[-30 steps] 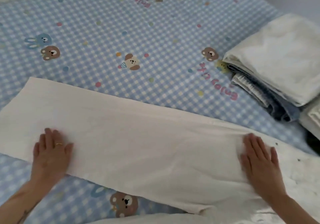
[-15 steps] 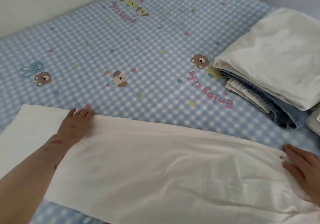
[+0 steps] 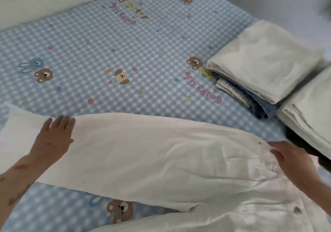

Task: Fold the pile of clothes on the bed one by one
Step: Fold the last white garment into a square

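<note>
Since a moment ago the left hand (image 3: 53, 138) has slid, fingers flat, to the far edge of the white garment (image 3: 143, 153) lying across the bed (image 3: 125, 43), while the right hand (image 3: 292, 162), apparently pinching cloth, readies another fold.

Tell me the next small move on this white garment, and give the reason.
Probably sweep the right hand outward to flatten the creases beside it. The left hand already lies flat on the smooth end of the white garment, while the cloth near the right hand is bunched and wrinkled, so folding now would likely trap those creases.
</note>
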The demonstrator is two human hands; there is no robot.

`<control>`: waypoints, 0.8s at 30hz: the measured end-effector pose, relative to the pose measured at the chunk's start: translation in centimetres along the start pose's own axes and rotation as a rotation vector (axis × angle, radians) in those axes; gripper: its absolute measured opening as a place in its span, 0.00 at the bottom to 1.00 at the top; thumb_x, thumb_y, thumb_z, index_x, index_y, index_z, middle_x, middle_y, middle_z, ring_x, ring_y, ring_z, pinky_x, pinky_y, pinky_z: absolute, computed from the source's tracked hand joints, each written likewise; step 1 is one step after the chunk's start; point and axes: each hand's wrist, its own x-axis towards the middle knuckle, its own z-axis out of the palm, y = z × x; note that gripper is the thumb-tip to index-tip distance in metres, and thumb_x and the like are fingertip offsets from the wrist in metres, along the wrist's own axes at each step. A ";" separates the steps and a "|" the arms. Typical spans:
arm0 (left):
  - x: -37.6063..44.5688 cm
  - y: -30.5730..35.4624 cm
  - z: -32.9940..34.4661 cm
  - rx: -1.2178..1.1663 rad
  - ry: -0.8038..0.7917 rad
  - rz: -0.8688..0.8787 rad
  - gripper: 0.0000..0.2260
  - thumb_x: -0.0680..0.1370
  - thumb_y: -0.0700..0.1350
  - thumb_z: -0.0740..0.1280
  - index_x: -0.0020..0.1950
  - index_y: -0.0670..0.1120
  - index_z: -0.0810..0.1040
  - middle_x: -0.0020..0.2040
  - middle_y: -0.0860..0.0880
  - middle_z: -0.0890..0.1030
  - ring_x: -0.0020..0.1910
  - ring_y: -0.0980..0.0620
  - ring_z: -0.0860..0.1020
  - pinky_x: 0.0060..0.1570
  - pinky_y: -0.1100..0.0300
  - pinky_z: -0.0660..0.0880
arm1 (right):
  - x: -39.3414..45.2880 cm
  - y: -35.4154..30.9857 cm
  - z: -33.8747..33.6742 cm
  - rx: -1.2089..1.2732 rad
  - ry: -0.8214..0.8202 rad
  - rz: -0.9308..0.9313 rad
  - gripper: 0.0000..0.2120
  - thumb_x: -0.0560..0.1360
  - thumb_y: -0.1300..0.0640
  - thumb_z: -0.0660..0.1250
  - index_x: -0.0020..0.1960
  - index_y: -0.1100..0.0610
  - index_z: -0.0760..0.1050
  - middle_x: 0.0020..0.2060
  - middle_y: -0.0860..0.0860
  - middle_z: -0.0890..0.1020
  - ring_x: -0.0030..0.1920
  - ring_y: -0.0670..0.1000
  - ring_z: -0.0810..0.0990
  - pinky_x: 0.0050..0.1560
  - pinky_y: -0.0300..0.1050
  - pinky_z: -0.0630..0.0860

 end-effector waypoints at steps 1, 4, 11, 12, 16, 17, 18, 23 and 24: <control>-0.1 2.8 -0.7 -0.043 0.034 0.120 0.33 0.67 0.39 0.76 0.69 0.35 0.68 0.69 0.35 0.70 0.68 0.36 0.68 0.67 0.39 0.60 | 0.7 -0.9 -0.2 0.032 0.024 0.016 0.09 0.70 0.66 0.72 0.50 0.60 0.81 0.42 0.57 0.84 0.38 0.61 0.83 0.39 0.53 0.76; 2.4 13.6 -3.6 -0.223 0.010 0.272 0.30 0.80 0.45 0.60 0.78 0.44 0.48 0.78 0.45 0.51 0.77 0.48 0.50 0.74 0.53 0.46 | 1.6 0.5 -0.5 0.069 -0.112 0.115 0.07 0.72 0.65 0.70 0.50 0.60 0.80 0.43 0.58 0.83 0.40 0.62 0.82 0.40 0.54 0.76; 8.1 23.6 -6.7 -0.328 -0.125 0.334 0.28 0.79 0.44 0.63 0.76 0.45 0.57 0.72 0.45 0.64 0.72 0.46 0.61 0.73 0.54 0.52 | 3.4 4.3 1.7 0.157 -0.267 0.089 0.08 0.74 0.57 0.70 0.53 0.54 0.78 0.45 0.52 0.84 0.44 0.56 0.82 0.40 0.50 0.75; 8.2 23.5 -7.2 -0.348 -0.126 0.322 0.23 0.78 0.45 0.64 0.72 0.46 0.64 0.67 0.46 0.69 0.67 0.46 0.66 0.69 0.56 0.58 | 3.4 4.4 1.6 0.156 -0.271 0.088 0.08 0.74 0.56 0.70 0.53 0.55 0.78 0.45 0.52 0.84 0.44 0.57 0.82 0.40 0.50 0.75; 4.9 20.9 -10.1 -0.490 0.043 0.323 0.07 0.77 0.41 0.66 0.53 0.42 0.77 0.50 0.45 0.75 0.50 0.43 0.77 0.48 0.52 0.71 | 0.9 4.0 -1.5 0.148 -0.043 0.008 0.05 0.74 0.57 0.70 0.49 0.57 0.80 0.42 0.52 0.83 0.39 0.58 0.81 0.36 0.48 0.74; 3.0 19.6 -10.6 -0.517 0.135 0.326 0.05 0.74 0.39 0.69 0.48 0.41 0.77 0.45 0.44 0.75 0.45 0.41 0.77 0.41 0.52 0.73 | -0.2 3.9 -2.7 0.166 0.033 -0.025 0.05 0.74 0.56 0.69 0.48 0.57 0.80 0.41 0.52 0.83 0.38 0.58 0.81 0.36 0.49 0.75; 0.5 18.3 -11.2 -0.516 0.203 0.341 0.06 0.70 0.35 0.72 0.43 0.40 0.76 0.41 0.44 0.74 0.39 0.41 0.77 0.34 0.53 0.73 | -1.8 3.9 -4.1 0.194 0.093 -0.061 0.05 0.75 0.56 0.69 0.48 0.57 0.80 0.41 0.52 0.83 0.38 0.58 0.81 0.36 0.50 0.76; -13.9 15.0 -10.9 -0.422 0.222 0.463 0.14 0.56 0.28 0.74 0.34 0.41 0.77 0.33 0.45 0.74 0.32 0.45 0.72 0.26 0.56 0.73 | -11.1 3.4 -8.4 0.306 0.127 -0.236 0.12 0.75 0.55 0.61 0.45 0.59 0.81 0.40 0.50 0.82 0.42 0.48 0.77 0.45 0.43 0.73; -16.4 15.0 -10.3 -0.417 0.225 0.499 0.09 0.59 0.31 0.69 0.34 0.42 0.76 0.33 0.45 0.74 0.34 0.47 0.70 0.26 0.56 0.73 | -12.8 3.3 -8.8 0.298 0.102 -0.265 0.13 0.75 0.55 0.60 0.45 0.58 0.81 0.40 0.49 0.82 0.43 0.47 0.76 0.46 0.42 0.71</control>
